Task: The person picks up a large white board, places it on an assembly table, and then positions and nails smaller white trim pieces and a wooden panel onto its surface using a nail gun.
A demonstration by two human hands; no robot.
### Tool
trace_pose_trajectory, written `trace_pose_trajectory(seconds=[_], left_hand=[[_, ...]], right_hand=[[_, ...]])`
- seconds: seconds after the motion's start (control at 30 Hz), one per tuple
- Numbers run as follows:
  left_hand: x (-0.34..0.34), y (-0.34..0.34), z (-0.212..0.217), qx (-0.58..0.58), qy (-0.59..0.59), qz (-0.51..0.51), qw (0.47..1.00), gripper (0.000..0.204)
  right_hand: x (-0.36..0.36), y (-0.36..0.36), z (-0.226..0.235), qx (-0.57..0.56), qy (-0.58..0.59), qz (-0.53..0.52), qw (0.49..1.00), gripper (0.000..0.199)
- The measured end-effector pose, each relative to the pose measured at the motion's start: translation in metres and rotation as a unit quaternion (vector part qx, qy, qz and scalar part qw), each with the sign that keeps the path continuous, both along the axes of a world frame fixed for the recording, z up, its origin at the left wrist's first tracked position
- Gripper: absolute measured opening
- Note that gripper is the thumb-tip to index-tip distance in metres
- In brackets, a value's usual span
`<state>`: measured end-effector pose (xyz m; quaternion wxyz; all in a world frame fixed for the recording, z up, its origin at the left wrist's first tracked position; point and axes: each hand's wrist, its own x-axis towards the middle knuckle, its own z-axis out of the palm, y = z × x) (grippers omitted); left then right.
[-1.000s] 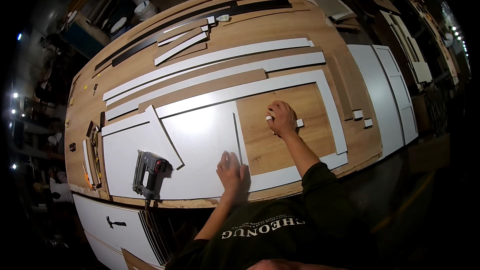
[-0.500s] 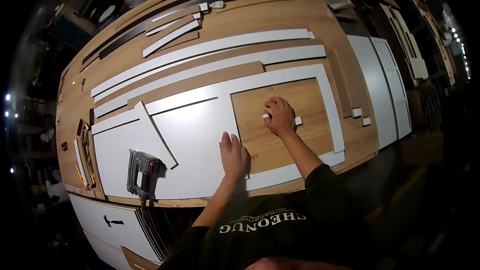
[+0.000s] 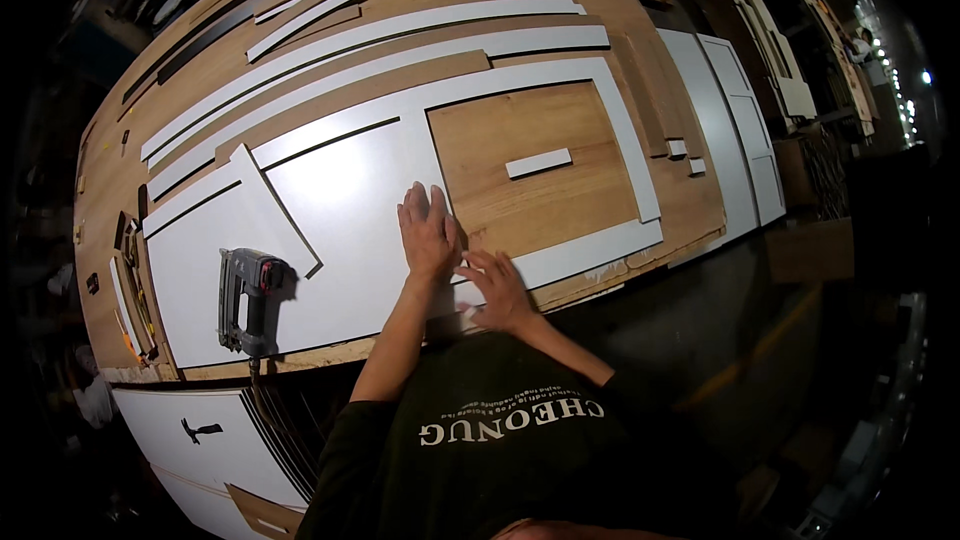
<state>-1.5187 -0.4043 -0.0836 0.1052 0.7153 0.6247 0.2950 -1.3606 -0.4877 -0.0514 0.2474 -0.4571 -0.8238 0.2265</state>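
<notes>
A large white panel lies on the wooden worktable, with white strips framing a rectangular opening at its right end. My left hand rests flat on the strip left of the opening, fingers stretched out. Close beside it, my right hand lies over the opening's lower left corner near the panel's front edge, fingers spread and holding nothing visible. A white band shows on its thumb. Inside the opening, a short white strip lies on bare wood. A loose white strip lies slanted across the panel's left part.
A grey nail gun with a hose sits on the panel at left front. Long white strips and brown boards lie beyond the panel. White door panels stand off the right side. A hammer rests on a lower white stack.
My right hand has drawn back from inside the opening to beside my left hand, uncovering the short white strip. The view has shifted, so the table sits higher and further left.
</notes>
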Motion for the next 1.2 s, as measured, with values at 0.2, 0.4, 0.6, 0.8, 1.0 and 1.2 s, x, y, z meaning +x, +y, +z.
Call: trace_pose_trajectory(seconds=[0.2,0.4,0.6,0.8,1.0,1.2], left_hand=[[0.002,-0.003,0.013,-0.016,0.011,0.001,1.000,0.060],[0.000,0.004,0.008,-0.024,0.018,0.012,0.999,0.062],[-0.002,-0.002,-0.004,-0.033,0.021,0.005,0.999,0.064],[0.008,0.011,0.006,-0.039,0.011,0.001,0.999,0.064],[-0.015,0.020,-0.005,-0.005,-0.059,0.038,0.998,0.063],[-0.075,-0.039,0.052,-0.016,-0.081,0.119,0.989,0.072]], right_hand=[[-0.009,-0.023,-0.007,-0.033,-0.052,-0.026,0.998,0.069],[-0.017,-0.021,-0.010,-0.013,-0.121,-0.005,0.993,0.074],[-0.013,-0.021,-0.019,0.021,-0.132,0.039,0.990,0.064],[-0.003,-0.001,-0.016,0.027,-0.103,0.031,0.994,0.061],[-0.014,0.022,-0.016,-0.071,-0.059,0.080,0.993,0.060],[0.005,0.000,-0.016,0.046,-0.138,0.012,0.989,0.065]])
